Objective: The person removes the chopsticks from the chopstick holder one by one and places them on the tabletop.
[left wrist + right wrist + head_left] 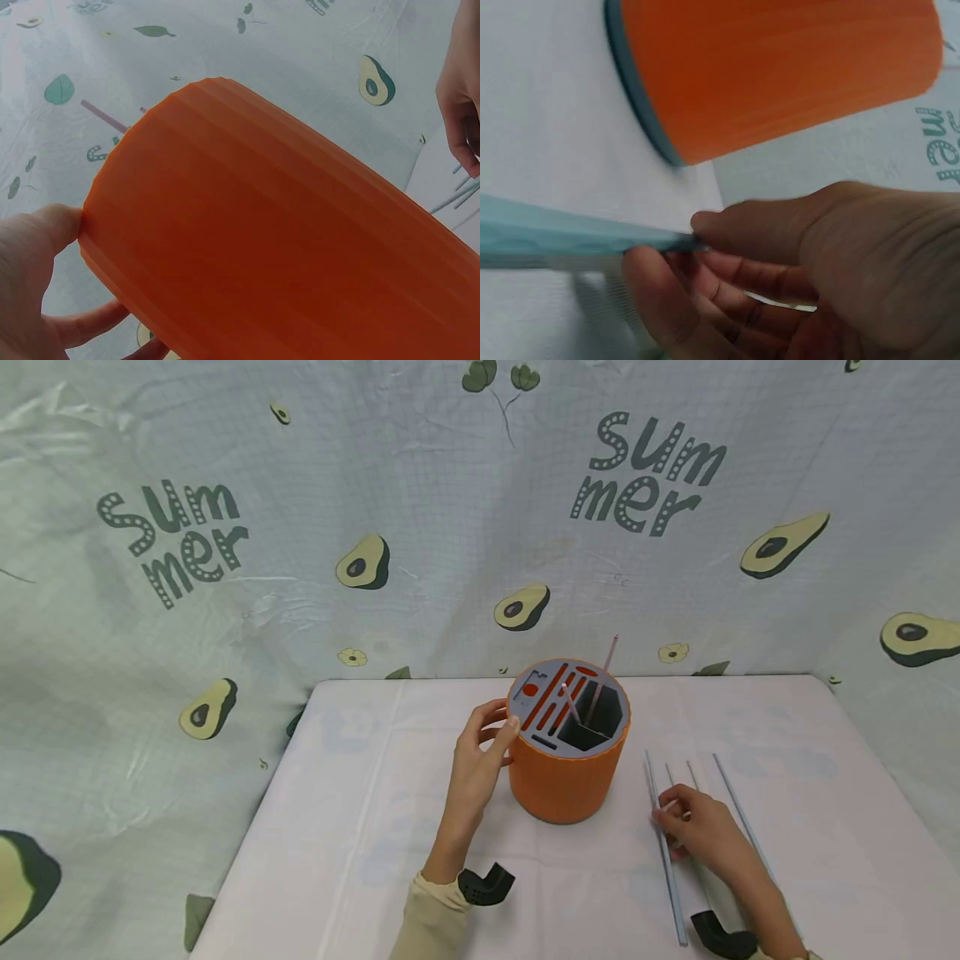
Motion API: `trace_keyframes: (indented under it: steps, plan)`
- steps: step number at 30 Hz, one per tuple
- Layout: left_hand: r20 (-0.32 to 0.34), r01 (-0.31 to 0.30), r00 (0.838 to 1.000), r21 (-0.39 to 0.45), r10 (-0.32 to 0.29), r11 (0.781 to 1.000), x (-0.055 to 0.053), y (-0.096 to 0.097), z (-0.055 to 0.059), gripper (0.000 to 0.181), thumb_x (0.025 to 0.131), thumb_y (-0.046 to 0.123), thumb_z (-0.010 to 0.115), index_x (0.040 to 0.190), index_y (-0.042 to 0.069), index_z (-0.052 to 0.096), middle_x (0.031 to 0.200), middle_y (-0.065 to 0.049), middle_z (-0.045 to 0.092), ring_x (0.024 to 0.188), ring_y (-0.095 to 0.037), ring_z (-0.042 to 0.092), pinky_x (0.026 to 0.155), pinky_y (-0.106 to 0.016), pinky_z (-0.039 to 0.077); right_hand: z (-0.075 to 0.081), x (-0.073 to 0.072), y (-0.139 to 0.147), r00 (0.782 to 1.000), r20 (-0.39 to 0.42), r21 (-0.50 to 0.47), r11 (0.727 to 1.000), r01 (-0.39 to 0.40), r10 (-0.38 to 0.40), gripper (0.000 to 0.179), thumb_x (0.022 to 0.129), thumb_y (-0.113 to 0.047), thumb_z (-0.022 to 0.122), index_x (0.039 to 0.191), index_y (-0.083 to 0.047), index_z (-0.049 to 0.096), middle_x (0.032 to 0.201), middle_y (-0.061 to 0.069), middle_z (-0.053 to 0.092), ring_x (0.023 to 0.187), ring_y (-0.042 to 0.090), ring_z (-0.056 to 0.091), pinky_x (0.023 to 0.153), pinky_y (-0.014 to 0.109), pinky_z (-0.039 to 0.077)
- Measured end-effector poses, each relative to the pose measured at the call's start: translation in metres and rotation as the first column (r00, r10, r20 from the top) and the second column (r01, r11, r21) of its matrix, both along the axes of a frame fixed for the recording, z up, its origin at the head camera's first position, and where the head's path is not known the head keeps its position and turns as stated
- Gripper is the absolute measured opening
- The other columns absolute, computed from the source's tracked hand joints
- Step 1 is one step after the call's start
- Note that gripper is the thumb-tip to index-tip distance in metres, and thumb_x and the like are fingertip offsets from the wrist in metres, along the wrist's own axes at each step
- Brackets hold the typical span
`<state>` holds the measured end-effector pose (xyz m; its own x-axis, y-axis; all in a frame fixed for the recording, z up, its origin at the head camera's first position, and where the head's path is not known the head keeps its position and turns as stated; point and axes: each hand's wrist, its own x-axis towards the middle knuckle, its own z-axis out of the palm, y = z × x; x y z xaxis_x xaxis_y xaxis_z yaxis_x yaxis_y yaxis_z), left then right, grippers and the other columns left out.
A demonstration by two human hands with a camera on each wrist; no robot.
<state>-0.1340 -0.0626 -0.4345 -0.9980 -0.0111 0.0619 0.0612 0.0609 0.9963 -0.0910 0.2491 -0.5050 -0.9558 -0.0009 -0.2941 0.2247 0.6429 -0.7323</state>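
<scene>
An orange round utensil holder [566,785] stands upright on the table; its grey slotted lid has red and dark slots and a black compartment. Two thin pink sticks [609,653] lean in that compartment. At the holder's upper left side, my left hand [480,752] grips it, thumb [56,225] by the rim and fingers around the side. Over to the right, my right hand [701,827] pinches a long light-blue stick [562,229] between thumb and fingers. In the head view this stick [670,877] runs along the hand's left side.
More long thin sticks [731,789] lie around and partly under the right hand. A white cloth covers the table [360,827]. Behind it hangs a pale sheet [427,468] printed with avocados and lettering. Black wrist cameras [486,885] sit on both wrists.
</scene>
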Motion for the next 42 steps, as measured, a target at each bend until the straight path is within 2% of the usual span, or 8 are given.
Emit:
trace_keyframes:
  steps: [4,10,23,25,28,31,36,42]
  plan:
    - [0.0,0.002,1.0,0.003,-0.002,1.0,-0.001,0.001,0.0,0.044,0.102,0.038,0.067,0.143,0.023,0.06,0.14,-0.007,0.061,0.115,-0.024,0.058,0.084,-0.038,0.062,-0.002,0.0,-0.003,1.0,0.0,0.096,0.995,0.008,-0.008,0.027,0.098,-0.013,0.068,0.117,0.005,0.059,0.083,0.008,0.067,0.054,0.016,0.065,0.053,0.032,0.055]
    - [-0.004,0.007,1.0,0.005,-0.007,1.0,-0.002,0.001,0.0,0.044,0.101,0.039,0.067,0.143,0.024,0.06,0.14,-0.007,0.061,0.116,-0.024,0.058,0.084,-0.038,0.061,-0.003,0.001,-0.007,1.0,-0.011,0.216,0.976,0.005,-0.002,0.025,0.096,-0.013,0.071,0.111,0.004,0.06,0.076,0.005,0.064,0.051,0.015,0.059,0.053,0.032,0.048]
    - [0.004,0.011,1.0,0.01,-0.011,1.0,-0.001,0.001,-0.001,0.045,0.101,0.039,0.068,0.143,0.023,0.06,0.14,-0.007,0.061,0.117,-0.026,0.058,0.084,-0.039,0.062,-0.003,0.003,-0.012,0.999,-0.047,0.276,0.961,0.017,-0.004,0.031,0.096,-0.012,0.073,0.116,0.003,0.056,0.077,0.006,0.059,0.055,0.016,0.053,0.052,0.032,0.043]
    - [0.006,0.01,1.0,0.01,-0.011,1.0,-0.001,0.0,-0.001,0.045,0.101,0.039,0.068,0.143,0.023,0.06,0.14,-0.007,0.061,0.116,-0.026,0.058,0.084,-0.039,0.061,-0.001,0.002,-0.013,0.998,-0.063,0.278,0.96,0.029,-0.012,0.032,0.097,-0.014,0.072,0.119,0.003,0.056,0.079,0.007,0.06,0.056,0.016,0.054,0.052,0.032,0.044]
    - [0.005,0.005,1.0,0.008,-0.005,1.0,-0.001,0.0,-0.001,0.044,0.101,0.039,0.068,0.142,0.024,0.06,0.14,-0.007,0.061,0.115,-0.025,0.058,0.084,-0.038,0.061,0.006,0.001,-0.016,0.991,-0.132,0.285,0.957,0.055,-0.018,0.032,0.097,-0.015,0.072,0.12,0.002,0.058,0.084,0.008,0.062,0.064,0.018,0.055,0.056,0.031,0.044]
    - [0.001,0.003,1.0,0.008,-0.003,1.0,-0.001,-0.001,-0.001,0.044,0.101,0.039,0.068,0.142,0.024,0.06,0.14,-0.006,0.061,0.115,-0.024,0.058,0.083,-0.038,0.061,0.013,0.0,-0.02,0.975,-0.222,0.276,0.958,0.084,-0.021,0.03,0.097,-0.015,0.072,0.12,0.0,0.06,0.087,0.009,0.065,0.072,0.02,0.058,0.06,0.03,0.045]
    - [0.0,0.002,1.0,0.008,-0.002,1.0,-0.002,-0.001,-0.002,0.043,0.101,0.039,0.068,0.141,0.025,0.061,0.139,-0.006,0.062,0.114,-0.023,0.058,0.083,-0.038,0.061,0.022,0.002,-0.026,0.934,-0.353,0.218,0.965,0.146,-0.062,0.027,0.098,-0.014,0.071,0.122,-0.003,0.063,0.098,0.012,0.07,0.086,0.025,0.065,0.064,0.025,0.049]
    - [0.009,-0.001,1.0,0.009,0.001,1.0,-0.002,-0.001,-0.001,0.044,0.101,0.039,0.068,0.141,0.024,0.061,0.139,-0.006,0.062,0.114,-0.023,0.058,0.083,-0.038,0.061,0.03,0.001,-0.034,0.851,-0.517,0.119,0.976,0.181,-0.095,0.023,0.1,-0.012,0.069,0.122,-0.007,0.067,0.108,0.011,0.072,0.09,0.022,0.066,0.067,0.018,0.052]
